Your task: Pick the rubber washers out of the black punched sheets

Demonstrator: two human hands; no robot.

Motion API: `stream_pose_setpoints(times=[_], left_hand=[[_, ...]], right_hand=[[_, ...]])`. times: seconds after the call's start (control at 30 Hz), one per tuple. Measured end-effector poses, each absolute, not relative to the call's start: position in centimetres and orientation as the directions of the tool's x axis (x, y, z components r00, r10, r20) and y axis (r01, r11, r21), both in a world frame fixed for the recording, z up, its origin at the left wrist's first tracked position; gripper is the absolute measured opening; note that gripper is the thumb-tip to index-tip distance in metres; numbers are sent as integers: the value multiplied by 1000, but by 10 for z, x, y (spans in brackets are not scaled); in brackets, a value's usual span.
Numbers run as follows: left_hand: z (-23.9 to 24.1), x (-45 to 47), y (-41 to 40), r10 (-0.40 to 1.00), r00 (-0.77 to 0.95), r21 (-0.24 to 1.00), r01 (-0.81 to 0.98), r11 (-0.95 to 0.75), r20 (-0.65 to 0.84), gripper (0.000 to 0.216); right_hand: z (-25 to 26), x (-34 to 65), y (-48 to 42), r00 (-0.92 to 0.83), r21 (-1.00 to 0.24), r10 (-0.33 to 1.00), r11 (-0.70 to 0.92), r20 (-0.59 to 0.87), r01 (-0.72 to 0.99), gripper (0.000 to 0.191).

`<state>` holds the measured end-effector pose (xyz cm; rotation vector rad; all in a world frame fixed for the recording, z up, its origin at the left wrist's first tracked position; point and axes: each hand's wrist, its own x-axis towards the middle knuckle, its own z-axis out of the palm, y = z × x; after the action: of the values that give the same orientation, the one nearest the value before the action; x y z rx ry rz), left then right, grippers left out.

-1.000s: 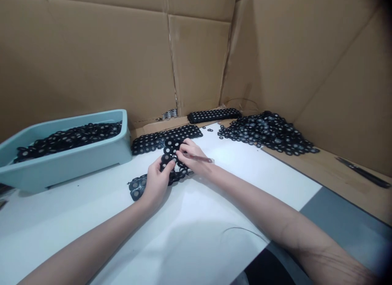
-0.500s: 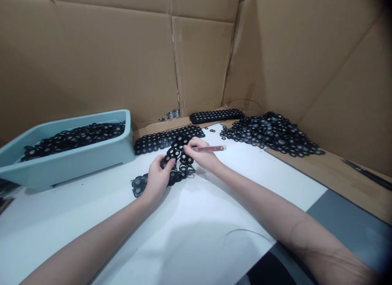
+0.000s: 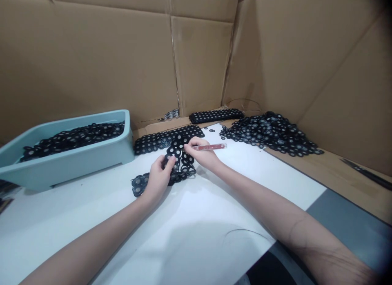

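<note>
My left hand (image 3: pixel 157 179) is closed on a black rubber sheet of ring-shaped pieces (image 3: pixel 180 160), lifting its near part off the white table (image 3: pixel 190 219). My right hand (image 3: pixel 200 152) pinches a thin red stick-like tool (image 3: pixel 211 147) and touches the sheet's upper edge with its fingers. The sheet's left end (image 3: pixel 138 185) lies flat on the table beside my left wrist.
A light blue tray (image 3: pixel 70 158) full of black rings stands at the left. More black sheets (image 3: pixel 167 139) (image 3: pixel 216 114) lie behind my hands. A heap of loose rings (image 3: pixel 269 132) sits at the right. Cardboard walls (image 3: pixel 122 56) surround the table. A dark blade-like tool (image 3: pixel 366 172) lies far right.
The right hand has drawn the red tool up and rightward, off the sheet's middle to its top edge. The sheet is lifted a little higher between both hands.
</note>
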<state>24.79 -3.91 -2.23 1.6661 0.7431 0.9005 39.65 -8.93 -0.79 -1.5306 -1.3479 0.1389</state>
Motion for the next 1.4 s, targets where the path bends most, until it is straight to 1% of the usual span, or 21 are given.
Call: stream_pose_setpoints(times=[0.17, 0.23, 0.37, 0.53, 0.7, 0.93, 1.13, 1.4], left_hand=[[-22, 247, -40, 829, 474, 945, -25, -326, 298, 11], [-24, 246, -40, 820, 476, 937, -26, -348, 318, 8], [-26, 246, -38, 809, 494, 936, -29, -352, 320, 9], [-26, 246, -37, 813, 511, 951, -32, -308, 280, 9], [-26, 247, -38, 812, 513, 954, -51, -297, 280, 6], [-25, 247, -39, 808, 530, 953, 0, -304, 258, 7], [-27, 247, -40, 786, 554, 941, 13, -338, 275, 10], [-29, 247, -41, 762, 577, 919, 50, -392, 294, 11]], right_hand=[[-9, 399, -89, 384, -743, 772, 165, 507, 649, 25], [-9, 399, -89, 385, -747, 774, 166, 503, 644, 25], [-8, 399, -89, 372, -756, 788, 173, 492, 632, 25], [-8, 402, -88, 360, -775, 815, 161, 453, 611, 27], [-10, 403, -87, 359, -783, 822, 158, 442, 602, 27], [-13, 399, -87, 348, -775, 836, 136, 424, 617, 27], [-20, 391, -87, 298, -754, 859, 142, 416, 641, 27], [-25, 388, -87, 255, -747, 900, 108, 353, 656, 26]])
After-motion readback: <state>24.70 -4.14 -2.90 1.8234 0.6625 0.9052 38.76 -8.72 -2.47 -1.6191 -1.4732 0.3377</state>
